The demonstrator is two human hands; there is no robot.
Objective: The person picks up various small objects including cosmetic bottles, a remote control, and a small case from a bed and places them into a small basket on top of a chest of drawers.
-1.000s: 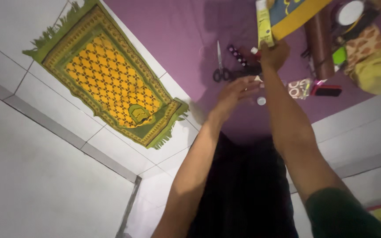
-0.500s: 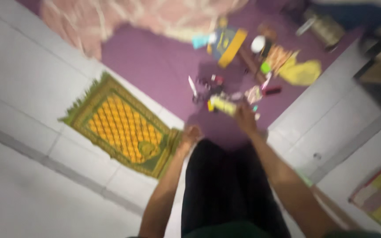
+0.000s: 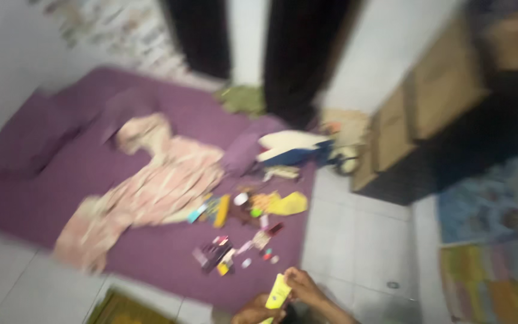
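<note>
The frame is blurred. At the bottom edge my right hand grips a small yellow tube near its upper end. Just below and left of it, my left hand touches the tube's lower end; its fingers are curled and I cannot make out the grip clearly. Both hands are close to my body, over the near edge of a purple mattress. A cluster of small items lies on the mattress a short way beyond the hands.
A pinkish blanket lies crumpled across the mattress, with a yellow cloth and small bottles beside it. A wooden cabinet stands at the right, a colourful mat below it. A green-yellow rug's edge shows at the bottom.
The view has swung up from the floor to the whole room. My right hand has drawn back toward my body with the yellow tube, and my left hand has come up to it.
</note>
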